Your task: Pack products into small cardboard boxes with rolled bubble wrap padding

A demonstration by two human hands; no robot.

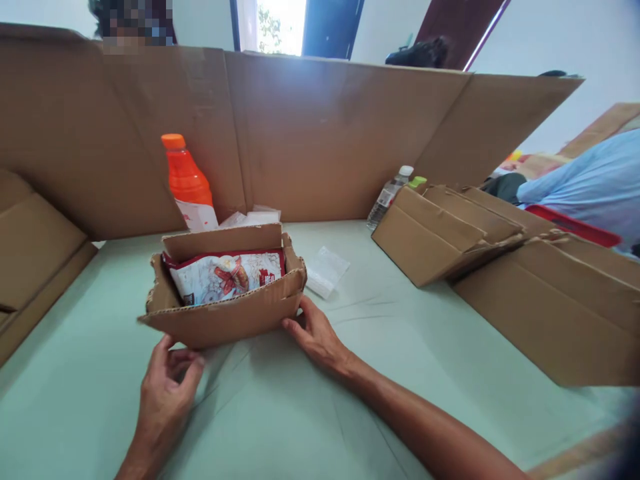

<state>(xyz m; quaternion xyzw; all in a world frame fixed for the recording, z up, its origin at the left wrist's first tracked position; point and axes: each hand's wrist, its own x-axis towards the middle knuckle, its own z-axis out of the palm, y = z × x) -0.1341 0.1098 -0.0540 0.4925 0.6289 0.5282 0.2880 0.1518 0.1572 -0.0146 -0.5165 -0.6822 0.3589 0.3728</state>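
Observation:
In the head view an open-topped cardboard box (235, 323) sits in front of me. Inside it lies a white and dark-red printed food pouch (233, 277); its lower part is hidden by the box's front wall. My right hand (316, 335) grips the box at its lower right corner, thumb on the front and fingers round the end. Just below the box's front left corner is my left hand (170, 383). Its fingers are loosely bent, with the thumb apart, and the index fingertip is at the box's bottom edge. Nothing shows in the left palm.
Behind the box stands an orange bottle (190, 180), near clear plastic packets. Another clear packet (327, 270) lies to its right. Cardboard boxes (435, 233) and a clear bottle (389, 199) stand at right. A tall cardboard screen (350, 133) closes the table's back; people are beyond it.

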